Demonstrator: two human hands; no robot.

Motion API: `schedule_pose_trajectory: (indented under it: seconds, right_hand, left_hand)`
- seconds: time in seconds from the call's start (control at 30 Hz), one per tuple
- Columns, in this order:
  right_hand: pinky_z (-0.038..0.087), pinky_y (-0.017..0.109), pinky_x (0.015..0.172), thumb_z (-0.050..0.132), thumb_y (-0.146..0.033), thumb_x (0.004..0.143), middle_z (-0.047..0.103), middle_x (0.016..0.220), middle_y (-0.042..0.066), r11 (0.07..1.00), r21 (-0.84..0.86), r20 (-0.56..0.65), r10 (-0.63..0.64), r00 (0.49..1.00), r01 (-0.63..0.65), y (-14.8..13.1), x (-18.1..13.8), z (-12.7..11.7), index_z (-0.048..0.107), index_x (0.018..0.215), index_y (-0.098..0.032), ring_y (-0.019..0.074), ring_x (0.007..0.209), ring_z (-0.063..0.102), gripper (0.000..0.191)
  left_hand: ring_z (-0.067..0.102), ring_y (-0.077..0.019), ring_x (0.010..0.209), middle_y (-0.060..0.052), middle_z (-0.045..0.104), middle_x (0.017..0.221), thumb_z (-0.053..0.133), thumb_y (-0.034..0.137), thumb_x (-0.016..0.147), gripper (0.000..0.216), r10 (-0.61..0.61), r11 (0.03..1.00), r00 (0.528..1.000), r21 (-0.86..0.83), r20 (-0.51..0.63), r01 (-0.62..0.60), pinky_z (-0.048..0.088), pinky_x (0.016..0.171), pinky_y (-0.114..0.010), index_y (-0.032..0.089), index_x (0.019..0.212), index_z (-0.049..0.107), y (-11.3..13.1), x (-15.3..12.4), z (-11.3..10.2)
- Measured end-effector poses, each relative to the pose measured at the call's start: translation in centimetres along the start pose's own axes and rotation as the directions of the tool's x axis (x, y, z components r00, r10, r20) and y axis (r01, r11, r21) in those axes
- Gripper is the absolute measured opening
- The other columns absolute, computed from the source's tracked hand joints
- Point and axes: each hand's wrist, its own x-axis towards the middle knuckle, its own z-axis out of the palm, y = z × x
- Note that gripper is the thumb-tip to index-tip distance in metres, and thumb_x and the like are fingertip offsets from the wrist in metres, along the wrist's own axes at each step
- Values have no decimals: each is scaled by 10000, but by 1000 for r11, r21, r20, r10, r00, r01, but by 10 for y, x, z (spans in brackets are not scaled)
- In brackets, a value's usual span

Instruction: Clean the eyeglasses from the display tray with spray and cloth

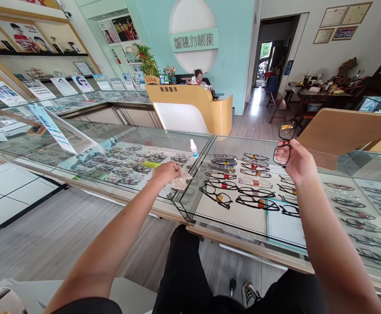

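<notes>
My right hand is raised above the glass counter, its fingers closed on a pair of dark-framed eyeglasses turned on end, with an orange-yellow sticker on one lens. Low over the counter top, my left hand is closed on a pale cleaning cloth that hangs beside its fingers. Just behind that hand stands a small white spray bottle with a blue label. Rows of eyeglasses lie under the glass between my hands, several with orange or red stickers.
The glass display counter runs across in front of my knees. A brown board stands on it at the right, and a slanted sign at the left. Farther back, a person sits behind a wooden cashier desk. A doorway opens behind.
</notes>
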Motion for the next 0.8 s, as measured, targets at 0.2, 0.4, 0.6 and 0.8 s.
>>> schedule_pose_trajectory:
  seconds: [0.2,0.4,0.6,0.8]
  right_hand:
    - [581,223,563,1013,-403,650,760,886,26,1000,24,5,-10,1000,10,0,1,-1,677,793,-225,121,693,608,406]
    - [604,235,587,985,-405,693,771,911,29,1000,30,17,-6,1000,6,1,1,-2,681,809,-228,127,700,638,371]
    - [621,229,608,992,-404,701,783,901,16,998,48,46,26,999,-28,4,-2,4,672,795,-238,124,695,646,372]
    - [650,241,646,978,-412,742,792,901,0,998,52,70,19,997,-22,6,-4,6,654,814,-253,127,705,679,367]
  left_hand:
    - [761,-358,1086,-112,839,1105,693,339,838,153,-24,999,999,-34,-45,23,534,841,-366,248,919,786,2,2,-5]
    - [727,-347,1005,-143,768,1005,451,333,963,234,-15,986,980,-168,-200,-19,535,848,-417,226,947,658,3,-10,-45]
    - [583,-222,785,-18,586,821,431,430,1039,256,132,849,905,-425,-405,-314,449,697,-331,243,889,520,33,-38,-107]
    - [424,-172,651,14,437,716,541,434,1054,284,298,579,744,-506,-598,-639,334,593,-296,244,850,492,98,-65,-146]
